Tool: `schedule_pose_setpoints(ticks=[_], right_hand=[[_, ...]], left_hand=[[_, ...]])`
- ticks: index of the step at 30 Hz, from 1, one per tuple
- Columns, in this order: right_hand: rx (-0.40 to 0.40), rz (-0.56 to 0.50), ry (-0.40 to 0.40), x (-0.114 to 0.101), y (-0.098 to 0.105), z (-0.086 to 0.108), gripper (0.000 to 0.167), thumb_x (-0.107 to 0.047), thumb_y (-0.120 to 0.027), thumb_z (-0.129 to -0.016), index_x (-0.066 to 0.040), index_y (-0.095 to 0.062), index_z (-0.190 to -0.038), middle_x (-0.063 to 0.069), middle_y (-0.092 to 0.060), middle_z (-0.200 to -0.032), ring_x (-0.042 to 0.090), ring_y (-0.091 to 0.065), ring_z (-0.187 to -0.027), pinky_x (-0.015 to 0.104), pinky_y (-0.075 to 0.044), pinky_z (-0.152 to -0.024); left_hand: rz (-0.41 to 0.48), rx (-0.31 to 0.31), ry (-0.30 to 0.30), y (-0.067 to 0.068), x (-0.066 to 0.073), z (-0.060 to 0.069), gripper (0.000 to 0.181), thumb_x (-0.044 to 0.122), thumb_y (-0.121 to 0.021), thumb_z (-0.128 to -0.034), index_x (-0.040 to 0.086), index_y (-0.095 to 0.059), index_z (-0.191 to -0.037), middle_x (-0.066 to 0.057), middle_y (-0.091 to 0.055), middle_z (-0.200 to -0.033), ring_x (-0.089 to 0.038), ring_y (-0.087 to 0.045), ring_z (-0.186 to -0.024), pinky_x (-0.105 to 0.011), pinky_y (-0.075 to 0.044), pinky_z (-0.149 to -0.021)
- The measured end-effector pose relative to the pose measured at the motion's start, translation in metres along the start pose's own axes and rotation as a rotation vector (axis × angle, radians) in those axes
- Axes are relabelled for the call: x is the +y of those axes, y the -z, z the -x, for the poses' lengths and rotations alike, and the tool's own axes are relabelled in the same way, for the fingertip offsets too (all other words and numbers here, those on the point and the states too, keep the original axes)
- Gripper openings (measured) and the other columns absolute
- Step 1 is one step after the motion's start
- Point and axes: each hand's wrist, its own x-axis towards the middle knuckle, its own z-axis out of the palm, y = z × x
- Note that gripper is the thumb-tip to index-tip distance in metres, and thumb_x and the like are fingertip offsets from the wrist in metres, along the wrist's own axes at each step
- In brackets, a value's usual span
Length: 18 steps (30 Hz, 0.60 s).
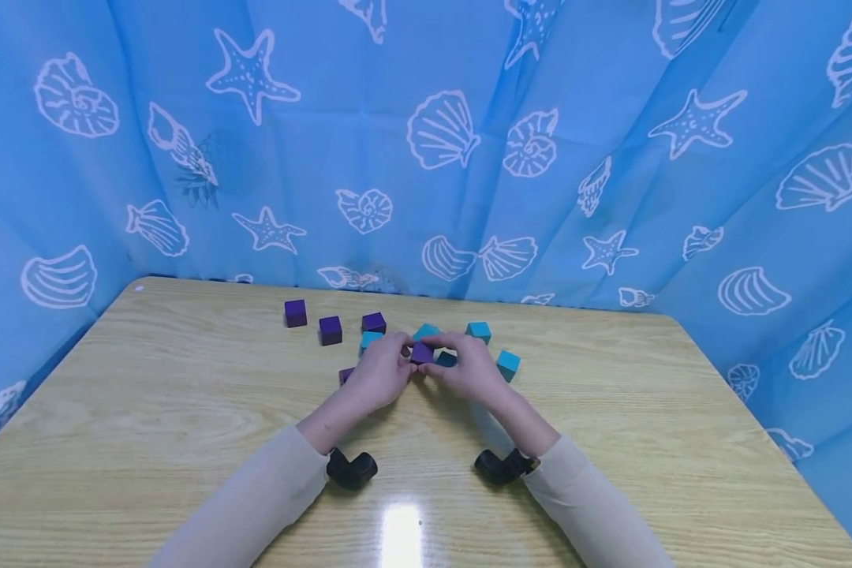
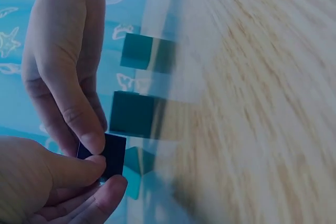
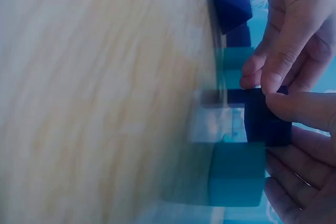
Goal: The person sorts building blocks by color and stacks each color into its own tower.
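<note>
Between my two hands, at the middle of the table, is a dark purple cube [image 1: 422,353]. My left hand [image 1: 383,369] pinches it from the left with thumb and fingertips. From the other side, my right hand [image 1: 472,369] grips the same cube, fingertips close to those of the left. In the left wrist view the purple cube [image 2: 116,153] looks almost black, partly covered by fingers. A teal cube [image 3: 237,174] stands beside the held cube in the right wrist view. Just behind the hands sits a light blue cube [image 1: 426,331]; a darker teal cube [image 1: 446,360] is half hidden by the right hand.
Purple cubes [image 1: 330,330] stand to the left, one partly covered by the left arm. Another blue cube [image 1: 371,340] is by the left hand. Two more, a blue cube [image 1: 479,331] and a teal cube [image 1: 508,365], lie right. A blue curtain [image 1: 362,158] hangs behind the wooden table [image 1: 184,410].
</note>
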Motion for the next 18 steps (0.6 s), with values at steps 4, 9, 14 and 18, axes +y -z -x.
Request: schedule_pose_setpoints(ticks=[4,9,14,18], right_hand=[[0.000,-0.020,0.038,-0.008,0.002,0.002,0.039,-0.017,-0.076,-0.083,-0.008,-0.068,-0.120,0.011,-0.068,-0.118,0.029,-0.061,-0.113,0.045,-0.049,-0.096],[-0.017,-0.075,0.076,-0.019,0.004,0.005,0.039,-0.013,-0.075,-0.083,-0.007,-0.067,-0.121,0.012,-0.068,-0.117,0.029,-0.064,-0.109,0.041,-0.053,-0.091],[-0.062,-0.262,0.046,-0.030,0.000,0.006,0.041,-0.005,-0.073,-0.084,-0.001,-0.063,-0.123,0.017,-0.066,-0.118,0.029,-0.067,-0.105,0.030,-0.056,-0.084],[-0.080,-0.343,0.050,-0.041,-0.005,0.007,0.041,-0.001,-0.072,-0.083,0.001,-0.063,-0.123,0.018,-0.066,-0.117,0.029,-0.066,-0.106,0.027,-0.056,-0.083]], left_hand=[[0.044,0.021,0.008,0.008,0.000,0.009,0.030,0.005,-0.063,-0.0916,0.001,-0.057,-0.120,-0.012,-0.062,-0.110,-0.020,-0.064,-0.091,-0.030,-0.055,-0.074],[0.085,0.082,-0.010,0.018,-0.002,0.020,0.027,0.002,-0.067,-0.0872,0.002,-0.060,-0.113,-0.013,-0.063,-0.108,-0.019,-0.063,-0.085,-0.030,-0.054,-0.073],[0.111,0.082,-0.023,0.028,-0.007,0.029,0.029,0.002,-0.070,-0.0846,0.001,-0.061,-0.112,-0.014,-0.064,-0.104,-0.017,-0.063,-0.080,-0.027,-0.054,-0.069],[0.100,0.043,-0.051,0.040,-0.013,0.037,0.032,0.003,-0.069,-0.0862,0.003,-0.060,-0.117,-0.012,-0.064,-0.098,-0.014,-0.062,-0.076,-0.025,-0.053,-0.064]])
